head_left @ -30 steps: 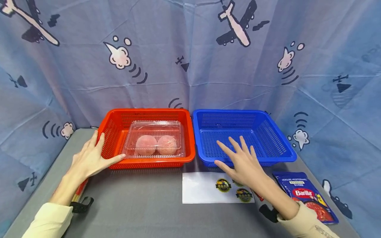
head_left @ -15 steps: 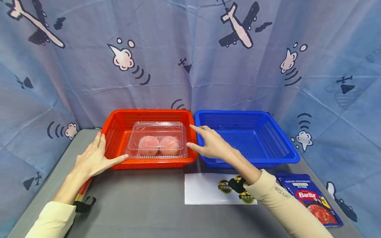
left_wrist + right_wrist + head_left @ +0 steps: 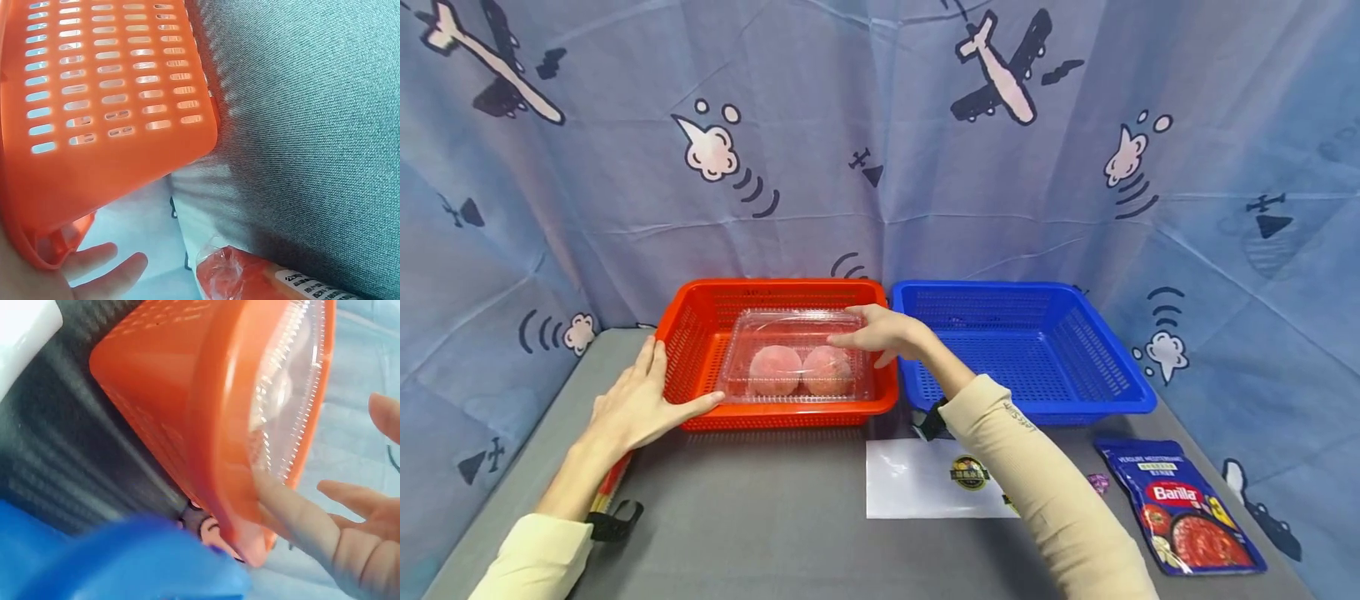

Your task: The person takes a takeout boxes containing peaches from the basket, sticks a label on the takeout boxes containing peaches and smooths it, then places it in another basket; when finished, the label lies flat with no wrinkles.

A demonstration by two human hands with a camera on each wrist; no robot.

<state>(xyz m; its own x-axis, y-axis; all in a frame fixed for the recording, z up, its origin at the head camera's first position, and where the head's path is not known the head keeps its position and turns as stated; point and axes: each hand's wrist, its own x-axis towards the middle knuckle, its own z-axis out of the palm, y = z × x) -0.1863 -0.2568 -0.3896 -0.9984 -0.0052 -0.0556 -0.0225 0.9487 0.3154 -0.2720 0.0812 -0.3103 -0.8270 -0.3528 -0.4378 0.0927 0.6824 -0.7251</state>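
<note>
A red plastic basket (image 3: pixel 778 410) stands at centre left. Inside it lies a clear plastic clamshell box (image 3: pixel 790 325) with two pinkish round fruits like peaches (image 3: pixel 775 370) in it. My left hand (image 3: pixel 632 404) rests on the basket's front left corner, fingers fairly straight along the left side and thumb on the front rim. In the left wrist view, two fingertips (image 3: pixel 122 275) extend past the rim. My right hand (image 3: pixel 883 331) reaches over the basket's right rim, fingers apart above the box's right end. Whether it touches the box I cannot tell.
A blue basket (image 3: pixel 1030 410) stands close on the right. In front lies a white sheet (image 3: pixel 910 479) with round dark stickers. At the right are a blue Barilla pouch (image 3: pixel 1180 508) and a small purple item (image 3: pixel 1098 482). A red packet (image 3: pixel 237 275) lies beneath my left forearm.
My right hand has moved left from above the blue basket to the red basket's right end. The left hand has stayed on the red basket's corner. The view has shifted slightly.
</note>
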